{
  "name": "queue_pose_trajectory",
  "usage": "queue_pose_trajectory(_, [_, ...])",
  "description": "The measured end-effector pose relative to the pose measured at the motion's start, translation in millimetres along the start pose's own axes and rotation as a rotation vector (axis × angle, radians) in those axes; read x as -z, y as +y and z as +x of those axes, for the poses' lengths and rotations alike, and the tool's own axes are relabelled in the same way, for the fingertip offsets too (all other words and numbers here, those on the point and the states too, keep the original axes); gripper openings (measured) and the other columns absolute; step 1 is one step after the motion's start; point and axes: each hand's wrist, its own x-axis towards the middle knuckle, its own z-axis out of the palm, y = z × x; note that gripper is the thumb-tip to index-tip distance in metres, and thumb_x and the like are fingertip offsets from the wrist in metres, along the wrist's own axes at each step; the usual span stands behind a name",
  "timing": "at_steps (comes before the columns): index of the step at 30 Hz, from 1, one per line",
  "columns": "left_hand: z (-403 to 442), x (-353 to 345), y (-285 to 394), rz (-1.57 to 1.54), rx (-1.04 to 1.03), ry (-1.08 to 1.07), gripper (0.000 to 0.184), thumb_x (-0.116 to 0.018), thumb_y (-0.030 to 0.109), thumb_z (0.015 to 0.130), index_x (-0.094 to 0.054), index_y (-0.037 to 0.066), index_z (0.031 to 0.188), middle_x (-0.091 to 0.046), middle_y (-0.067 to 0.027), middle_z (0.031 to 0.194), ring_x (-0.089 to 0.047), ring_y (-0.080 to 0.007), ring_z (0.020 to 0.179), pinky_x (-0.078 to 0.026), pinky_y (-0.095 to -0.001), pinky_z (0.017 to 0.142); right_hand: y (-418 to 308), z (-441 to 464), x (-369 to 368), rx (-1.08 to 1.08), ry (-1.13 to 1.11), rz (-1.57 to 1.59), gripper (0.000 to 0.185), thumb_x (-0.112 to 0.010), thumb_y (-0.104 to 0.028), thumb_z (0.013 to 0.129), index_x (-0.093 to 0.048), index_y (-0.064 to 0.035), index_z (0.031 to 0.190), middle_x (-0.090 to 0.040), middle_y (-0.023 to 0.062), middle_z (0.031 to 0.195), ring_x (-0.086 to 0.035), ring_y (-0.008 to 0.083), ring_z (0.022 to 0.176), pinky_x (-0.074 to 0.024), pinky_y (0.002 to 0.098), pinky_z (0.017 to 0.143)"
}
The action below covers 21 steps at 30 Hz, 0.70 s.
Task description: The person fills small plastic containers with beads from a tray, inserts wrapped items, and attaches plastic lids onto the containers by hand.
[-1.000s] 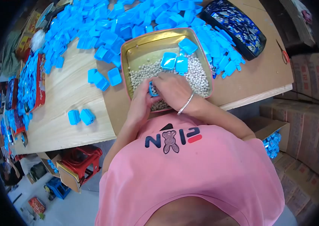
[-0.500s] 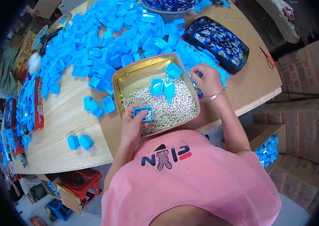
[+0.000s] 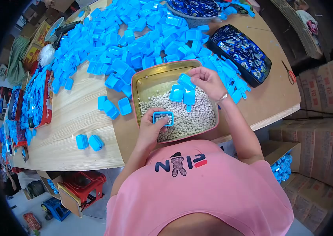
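Low in the gold tin (image 3: 146,77), my left hand (image 3: 149,128) holds a small blue box (image 3: 169,115) with pale beads inside, its thumb over the opening. My right hand (image 3: 208,82) is at the tin's upper right, its thumb and forefinger together at the edge of a blue piece (image 3: 186,81); whether they grip it is too small to tell. Beside that piece lie a blue tray (image 3: 176,93) and a blue lid (image 3: 189,96), on pale beads (image 3: 192,120) that fill much of the tin.
Many blue parts (image 3: 135,43) cover the table's back. A black tray (image 3: 239,55) of shiny blue pieces and scissors (image 3: 290,74) lie right. Two closed blue boxes (image 3: 89,142) sit left, near loose blue trays (image 3: 112,109). A red tin (image 3: 47,98) stands far left.
My right hand has left the small box, moved out to the tin's right side, then come back over the blue pieces. My left hand keeps the box, now turned open side up.
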Motion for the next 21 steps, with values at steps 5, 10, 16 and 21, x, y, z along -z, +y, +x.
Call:
queue_pose_trajectory(5, [-0.9, -0.6, 2.2, 0.029, -0.008, -0.005, 0.024, -0.063, 0.002, 0.081, -0.057, 0.008, 0.103, -0.063, -0.0055, 0.09, -0.058, -0.0103, 0.071, -0.046, -0.0183, 0.054, -14.5, -10.0, -7.9, 0.083, -0.193, -0.503, 0.014, -0.063, -0.003, 0.078, -0.068, -0.0056, 0.09, -0.065, -0.0011, 0.078, -0.052, 0.0039, 0.065, -0.0417, 0.0216, 0.057])
queue_pose_trajectory(10, [-0.9, -0.2, 1.9, 0.013, -0.006, -0.038, 0.022, -0.062, 0.003, 0.081, -0.058, 0.008, 0.103, -0.063, -0.0055, 0.09, -0.058, -0.0108, 0.072, -0.046, -0.019, 0.056, -14.2, 48.3, -8.7, 0.393, 0.08, -0.887, 0.013, -0.062, -0.003, 0.075, -0.068, -0.0073, 0.085, -0.065, 0.0011, 0.082, -0.059, 0.0162, 0.067, -0.0464, 0.029, 0.061])
queue_pose_trajectory(16, [0.0, -0.5, 2.3, 0.011, 0.005, -0.041, 0.021, -0.061, 0.005, 0.082, -0.058, 0.008, 0.103, -0.062, -0.0051, 0.089, -0.058, -0.0108, 0.073, -0.046, -0.0196, 0.058, -14.4, 115.1, -13.8, 0.648, 0.118, -1.123, 0.011, -0.062, -0.003, 0.072, -0.067, -0.0082, 0.081, -0.063, 0.0032, 0.085, -0.059, 0.0248, 0.075, -0.0478, 0.0339, 0.067])
queue_pose_trajectory(21, [-1.4, 1.1, 3.4, -0.023, 0.014, -0.093, 0.02, -0.06, 0.005, 0.083, -0.058, 0.007, 0.102, -0.062, -0.0045, 0.088, -0.057, -0.0104, 0.074, -0.046, -0.0194, 0.059, -10.5, 148.3, -39.4, 0.66, 0.066, -1.149, 0.009, -0.062, -0.003, 0.072, -0.065, -0.0081, 0.079, -0.061, 0.004, 0.088, -0.058, 0.0264, 0.083, -0.0481, 0.035, 0.073])
